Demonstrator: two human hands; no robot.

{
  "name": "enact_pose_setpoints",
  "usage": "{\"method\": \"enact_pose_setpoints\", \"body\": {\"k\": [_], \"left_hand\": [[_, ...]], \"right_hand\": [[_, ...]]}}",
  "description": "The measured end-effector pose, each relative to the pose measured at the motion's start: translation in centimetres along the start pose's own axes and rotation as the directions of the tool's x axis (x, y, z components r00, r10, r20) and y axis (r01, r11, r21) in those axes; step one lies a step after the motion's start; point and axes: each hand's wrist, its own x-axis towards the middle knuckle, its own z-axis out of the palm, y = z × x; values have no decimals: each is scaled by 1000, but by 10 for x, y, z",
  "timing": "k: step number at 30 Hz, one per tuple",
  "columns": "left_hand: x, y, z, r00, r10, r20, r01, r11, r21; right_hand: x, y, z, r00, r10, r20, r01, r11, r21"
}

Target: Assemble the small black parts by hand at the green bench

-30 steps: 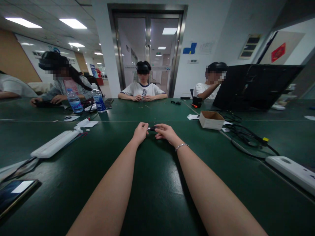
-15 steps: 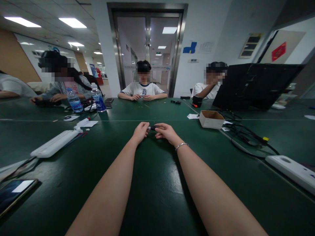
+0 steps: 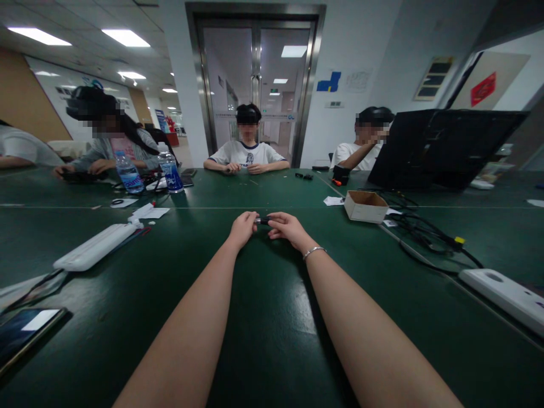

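dark piece (image 3: 262, 221) held between left fingers (image 3: 250, 218) and right fingers (image 3: 279, 217)

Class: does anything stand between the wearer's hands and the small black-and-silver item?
Nothing visible does: the left hand holds the small item at its silver end, the right hand at its black end.

Two hands (image 3: 243, 230), one black-and-silver object (image 3: 262, 221), two bottles (image 3: 128, 174), one open box (image 3: 364, 211), one phone (image 3: 26, 337) at near left, two glass door panels (image 3: 227, 62), four other people (image 3: 263, 154), three headsets (image 3: 249, 115)
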Motion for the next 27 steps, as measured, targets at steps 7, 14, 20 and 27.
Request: {"method": "enact_pose_setpoints", "body": {"k": [7,14,20,27], "left_hand": [[-1,1,0,999,44,8,-44,999,32],[-2,2,0,999,34,39,-34,999,1],[-4,6,0,1000,-16,25,16,999,-28],[-3,3,0,1000,1,13,-1,1000,-17]], "right_hand": [[0,0,0,1000,-5,5,5,1000,6],[0,-1,0,1000,3,-2,-3,1000,-4],[1,1,-1,1000,-1,6,1,1000,-2],[-1,-1,0,1000,2,-1,-2,1000,-4]]}}
